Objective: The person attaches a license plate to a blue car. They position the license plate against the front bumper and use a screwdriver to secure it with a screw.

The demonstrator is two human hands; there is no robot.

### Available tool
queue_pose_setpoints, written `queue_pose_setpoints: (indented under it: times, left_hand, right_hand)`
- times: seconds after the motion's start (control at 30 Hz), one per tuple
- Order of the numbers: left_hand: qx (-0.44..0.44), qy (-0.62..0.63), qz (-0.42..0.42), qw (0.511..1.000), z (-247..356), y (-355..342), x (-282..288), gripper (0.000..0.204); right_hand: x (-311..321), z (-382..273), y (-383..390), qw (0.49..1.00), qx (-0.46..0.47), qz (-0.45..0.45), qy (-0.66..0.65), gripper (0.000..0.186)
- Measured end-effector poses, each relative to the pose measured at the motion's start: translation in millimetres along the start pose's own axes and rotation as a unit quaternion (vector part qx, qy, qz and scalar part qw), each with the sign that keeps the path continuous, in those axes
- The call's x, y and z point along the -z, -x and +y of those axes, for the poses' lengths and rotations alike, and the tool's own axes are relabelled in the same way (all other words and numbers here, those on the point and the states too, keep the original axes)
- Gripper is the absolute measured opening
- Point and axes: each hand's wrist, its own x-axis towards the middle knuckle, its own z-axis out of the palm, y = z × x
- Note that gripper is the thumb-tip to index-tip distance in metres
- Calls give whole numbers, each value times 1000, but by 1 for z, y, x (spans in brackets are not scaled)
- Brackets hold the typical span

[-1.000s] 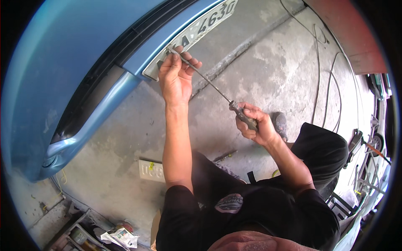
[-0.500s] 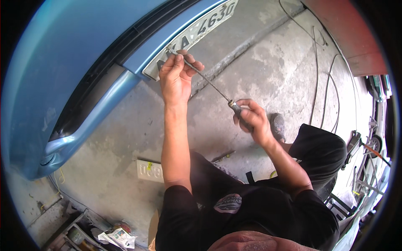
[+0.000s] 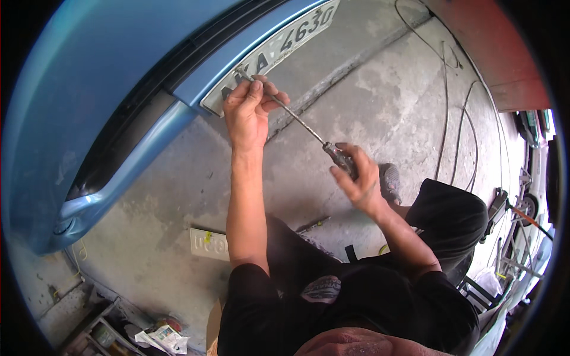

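A long screwdriver with a dark handle and a thin metal shaft slants between my hands. My left hand pinches the shaft close to its tip, right beside the number plate on the blue car bumper. The tip meets the plate near its lower left part, where a small fastener seems to be, partly hidden by my fingers. Around the handle curls my right hand, its grip loose and the thumb standing off a little.
A second plate lies face away on the concrete floor, partly behind my left forearm. Cables snake along the right. A red panel stands at upper right, a jack below it. At lower left is a shelf with clutter.
My right hand has loosened round the handle and its thumb has swung away, with the handle turned slightly. My left hand keeps its pinch on the shaft.
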Motion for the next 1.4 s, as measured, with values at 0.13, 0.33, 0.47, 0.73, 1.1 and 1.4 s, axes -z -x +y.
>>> queue_pose_setpoints:
  times: [0.13,0.33,0.47,0.73,1.1,1.4]
  left_hand:
    - [20,11,6,1000,4,1,-1,20]
    - [36,50,-22,998,-2,5,-2,19]
    - [15,19,-15,1000,-4,3,2,18]
    - [0,36,3,999,4,2,-10,28]
    - [-9,-17,8,1000,8,0,0,37]
    - [-12,-14,8,1000,6,-1,-2,38]
  right_hand:
    - [0,7,1,999,26,-9,-35,44]
    - [17,12,-6,855,-206,-150,-453,49]
    - [3,-10,2,964,161,28,211,51]
    - [16,-5,-8,912,234,85,327,61]
    - [16,-11,-6,932,222,74,276,55]
    - [13,-3,-6,940,230,58,245,47]
